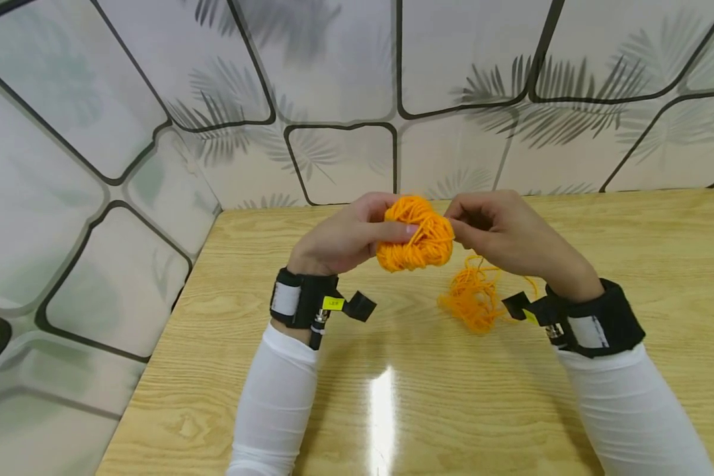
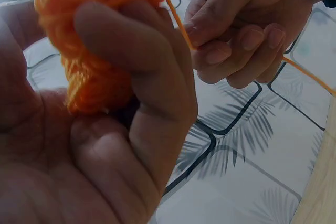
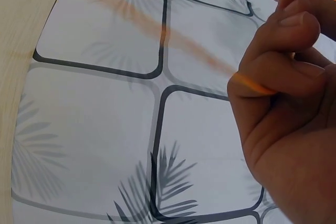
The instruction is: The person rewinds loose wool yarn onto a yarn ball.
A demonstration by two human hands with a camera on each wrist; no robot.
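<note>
An orange ball of yarn (image 1: 415, 248) is held up over the table by my left hand (image 1: 348, 231), thumb across its front and fingers behind. Close by its right side, my right hand (image 1: 500, 231) pinches a yarn strand (image 2: 178, 22) between thumb and forefinger. That strand runs taut from the ball to the fingertips in the left wrist view, then trails out past the other curled fingers. Below the right hand, a loose tangle of orange yarn (image 1: 473, 301) lies on the table.
The wooden table (image 1: 214, 370) meets a wall (image 1: 339, 158) with a stone-and-leaf pattern at the back and left. Black wrist straps (image 1: 615, 320) with small dangling tabs circle both wrists.
</note>
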